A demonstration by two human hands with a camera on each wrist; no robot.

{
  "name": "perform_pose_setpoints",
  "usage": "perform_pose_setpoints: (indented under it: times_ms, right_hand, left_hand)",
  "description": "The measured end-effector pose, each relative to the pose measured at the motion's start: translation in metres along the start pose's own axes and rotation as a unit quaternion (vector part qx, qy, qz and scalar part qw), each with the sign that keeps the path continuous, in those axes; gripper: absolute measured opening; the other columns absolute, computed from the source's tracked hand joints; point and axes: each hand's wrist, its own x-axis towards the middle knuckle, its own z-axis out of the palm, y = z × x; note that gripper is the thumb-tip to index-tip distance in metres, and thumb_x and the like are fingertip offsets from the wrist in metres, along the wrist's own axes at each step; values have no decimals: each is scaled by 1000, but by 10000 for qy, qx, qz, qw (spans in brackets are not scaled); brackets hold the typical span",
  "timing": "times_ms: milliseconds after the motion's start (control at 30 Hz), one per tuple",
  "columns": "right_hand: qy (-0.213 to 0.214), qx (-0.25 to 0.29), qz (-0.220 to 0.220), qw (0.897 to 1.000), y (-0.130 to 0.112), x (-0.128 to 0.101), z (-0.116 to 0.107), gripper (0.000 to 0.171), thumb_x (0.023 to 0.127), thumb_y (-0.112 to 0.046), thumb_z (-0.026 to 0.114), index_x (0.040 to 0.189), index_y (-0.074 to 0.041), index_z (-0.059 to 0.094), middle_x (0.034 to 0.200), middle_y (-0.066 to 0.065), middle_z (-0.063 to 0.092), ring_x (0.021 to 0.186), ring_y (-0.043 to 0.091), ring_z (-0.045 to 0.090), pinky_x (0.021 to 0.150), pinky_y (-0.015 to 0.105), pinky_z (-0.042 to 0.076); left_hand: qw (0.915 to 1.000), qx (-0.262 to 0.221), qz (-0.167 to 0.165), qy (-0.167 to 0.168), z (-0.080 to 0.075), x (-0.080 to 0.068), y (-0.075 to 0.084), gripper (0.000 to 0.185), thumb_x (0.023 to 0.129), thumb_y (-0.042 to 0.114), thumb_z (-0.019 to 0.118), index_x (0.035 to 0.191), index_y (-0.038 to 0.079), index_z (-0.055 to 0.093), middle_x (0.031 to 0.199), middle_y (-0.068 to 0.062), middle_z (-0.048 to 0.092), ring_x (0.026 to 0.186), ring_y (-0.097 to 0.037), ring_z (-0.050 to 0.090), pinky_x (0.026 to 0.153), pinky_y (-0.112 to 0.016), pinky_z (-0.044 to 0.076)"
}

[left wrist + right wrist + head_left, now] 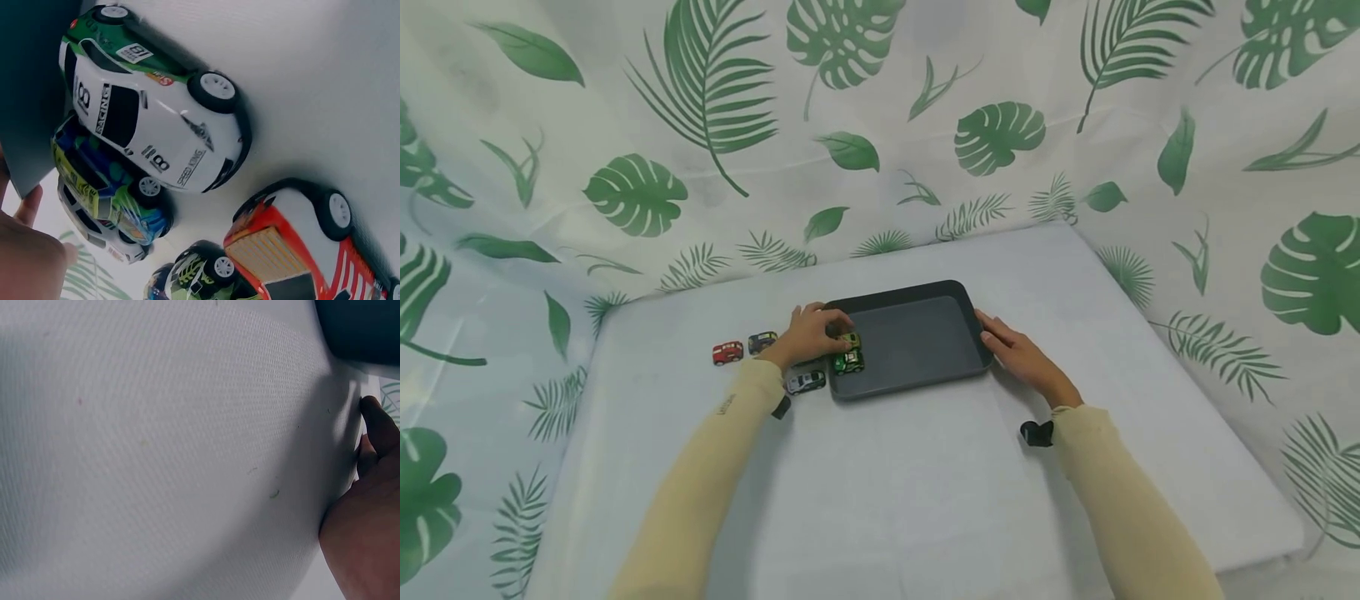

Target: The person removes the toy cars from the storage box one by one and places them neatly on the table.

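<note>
Toy cars sit at the left end of a dark tray on a white-covered bench: a yellow-green car pinched in the left hand just inside the tray's left rim, and a green car touching it on the near side, its long axis running roughly left to right. Which way either one faces cannot be told. Outside the rim stand a silver car, a dark car and a red car. The left wrist view shows a white-and-green car lettered "RACING", "SPEED KING" and "8". The right hand rests with relaxed fingers against the tray's right rim, holding nothing.
</note>
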Motion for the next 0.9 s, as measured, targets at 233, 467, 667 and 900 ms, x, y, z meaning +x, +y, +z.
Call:
perform_pose_setpoints:
  times_ms: [233,467,667,900]
  right_hand:
    - [-10,24,-123,9999,2,1,1,60,118,-34,44,172,-18,25,176,15,18,163,42,2,126,66,6]
    - [96,13,-115,9999,2,1,2,60,117,-36,46,172,-20,28,176,15,21,163,42,5,126,66,8]
    - [62,-13,-63,10000,0,1,3,59,117,-37,44,172,-21,27,176,12,19,163,39,3,127,63,7]
    - [16,-84,-21,10000,1,-1,0,60,117,-37,44,172,-22,26,177,11,19,163,38,3,127,63,7]
  left_hand:
    - [9999,109,-76,81,4,-2,2,37,100,25,79,132,7,73,135,-11,71,159,-46,20,125,-67,-3]
    - [9990,118,-366,235,4,-1,4,32,99,29,81,125,10,76,135,-12,70,157,-42,23,122,-72,0]
    - [9978,118,-441,485,5,-2,4,29,97,31,82,117,11,78,131,-13,71,153,-39,28,120,-75,4]
    - [9954,-288,-401,824,-7,-2,9,29,97,31,83,115,10,79,136,-15,69,153,-38,27,121,-72,5]
